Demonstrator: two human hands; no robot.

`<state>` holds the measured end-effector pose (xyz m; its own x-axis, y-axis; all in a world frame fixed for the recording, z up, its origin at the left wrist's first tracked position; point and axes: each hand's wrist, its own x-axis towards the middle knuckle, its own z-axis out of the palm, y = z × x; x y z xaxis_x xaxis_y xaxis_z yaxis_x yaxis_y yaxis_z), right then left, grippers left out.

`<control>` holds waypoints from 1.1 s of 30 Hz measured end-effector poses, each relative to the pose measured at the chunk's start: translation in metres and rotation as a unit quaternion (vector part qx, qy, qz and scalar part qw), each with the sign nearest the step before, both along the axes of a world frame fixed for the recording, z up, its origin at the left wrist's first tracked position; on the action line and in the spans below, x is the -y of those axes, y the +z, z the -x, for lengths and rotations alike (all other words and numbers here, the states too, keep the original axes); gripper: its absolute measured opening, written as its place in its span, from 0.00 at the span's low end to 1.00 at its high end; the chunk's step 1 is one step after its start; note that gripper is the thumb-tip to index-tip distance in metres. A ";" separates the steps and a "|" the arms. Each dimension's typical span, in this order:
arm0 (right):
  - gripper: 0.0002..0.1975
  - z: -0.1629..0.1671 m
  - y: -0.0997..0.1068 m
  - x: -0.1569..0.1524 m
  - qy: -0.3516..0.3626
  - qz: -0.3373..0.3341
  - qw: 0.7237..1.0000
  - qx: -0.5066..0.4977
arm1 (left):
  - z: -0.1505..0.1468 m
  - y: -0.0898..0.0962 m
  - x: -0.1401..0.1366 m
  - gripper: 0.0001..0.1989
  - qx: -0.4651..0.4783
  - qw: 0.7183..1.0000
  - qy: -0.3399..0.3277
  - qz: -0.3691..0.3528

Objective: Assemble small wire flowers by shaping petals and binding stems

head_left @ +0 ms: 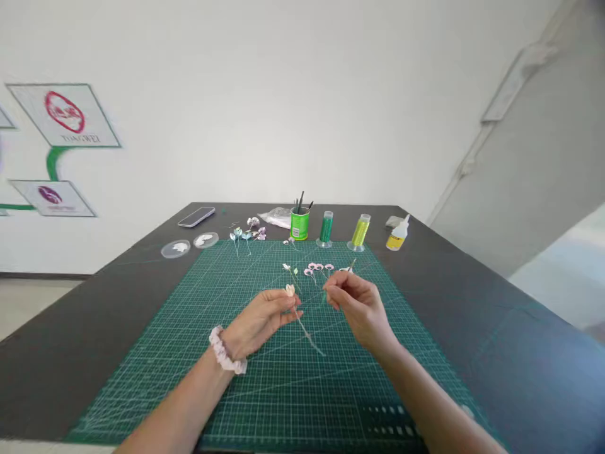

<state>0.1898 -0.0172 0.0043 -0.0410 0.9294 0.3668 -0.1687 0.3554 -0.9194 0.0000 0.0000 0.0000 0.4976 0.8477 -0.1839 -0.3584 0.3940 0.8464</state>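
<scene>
Between the thumb and fingers of my left hand (265,318) is a small cream-white flower (290,290) on a thin stem (309,337) that slants down to the right. My right hand (357,306) is closed in a pinch on a fine green thread (324,296), of which only a short bit shows. Just beyond my hands lie a white bud and a green bud (295,272) on stems. Several pink flowers (319,267) lie beside them, and a pair of scissors (350,267) sits partly hidden behind my right hand.
A green cutting mat (227,403) covers the middle of the dark table (454,315). Along the back stand a green tin (299,224) with tools, a green thread spool (326,228), a yellow-green spool (360,232) and a glue bottle (397,236). Finished flowers (242,234), shallow dishes (176,249) and a phone (196,217) lie left.
</scene>
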 end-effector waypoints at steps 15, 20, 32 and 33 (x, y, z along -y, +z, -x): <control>0.08 0.039 -0.004 0.013 -0.021 0.083 0.996 0.030 | -0.012 -0.008 0.003 0.12 0.051 0.993 0.094 -0.057; 0.09 0.038 0.003 0.013 0.012 0.139 0.990 0.012 | -0.012 -0.009 0.003 0.10 0.050 0.994 0.076 -0.060; 0.11 0.038 0.009 0.012 0.035 0.203 0.978 0.029 | -0.012 -0.005 0.006 0.08 0.039 0.993 0.040 -0.105; 0.11 0.037 0.009 0.012 0.033 0.204 0.978 0.033 | -0.011 -0.004 0.006 0.08 0.036 0.993 0.038 -0.105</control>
